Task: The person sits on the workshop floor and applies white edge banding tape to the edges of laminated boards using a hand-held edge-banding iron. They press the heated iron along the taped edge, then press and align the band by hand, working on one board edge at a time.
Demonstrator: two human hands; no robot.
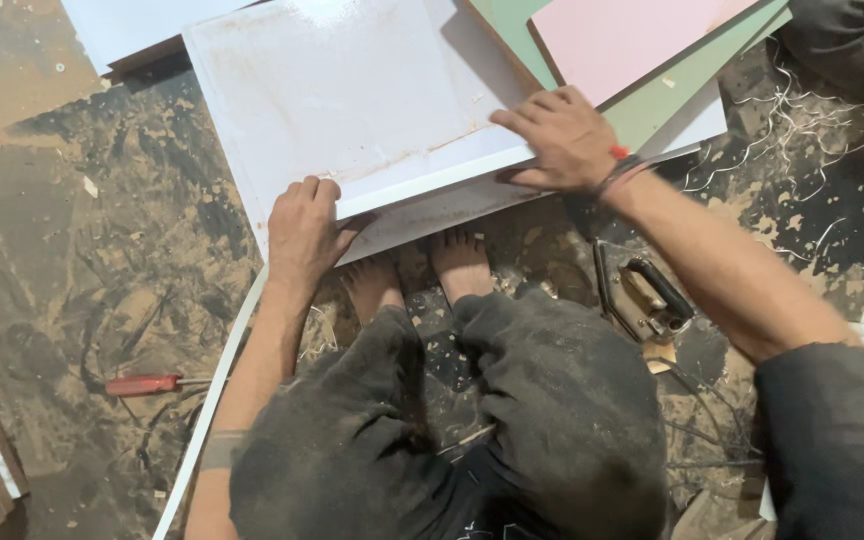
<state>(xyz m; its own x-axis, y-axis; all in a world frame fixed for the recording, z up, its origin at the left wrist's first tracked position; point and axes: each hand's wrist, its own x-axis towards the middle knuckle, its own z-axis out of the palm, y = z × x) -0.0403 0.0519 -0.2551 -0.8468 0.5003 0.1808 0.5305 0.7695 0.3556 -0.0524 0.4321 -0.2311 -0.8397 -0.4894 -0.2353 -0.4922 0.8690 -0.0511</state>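
Even daylight, glare on white board (352, 90), sharp.

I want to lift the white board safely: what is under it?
Under the white board lies a second white panel, its near edge showing above the person's bare toes. The floor beneath both is covered, so anything there is hidden.

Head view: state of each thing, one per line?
White board: flat on the floor, near edge tilted up, both hands on it.
Left hand: gripping the board's near edge.
Right hand: pressed flat on the board's edge.
White strip: loose, running from the left hand toward the floor.
Iron: resting on the floor, untouched.
Screwdriver: lying on the floor, untouched.
Pink board: stacked on a green board.
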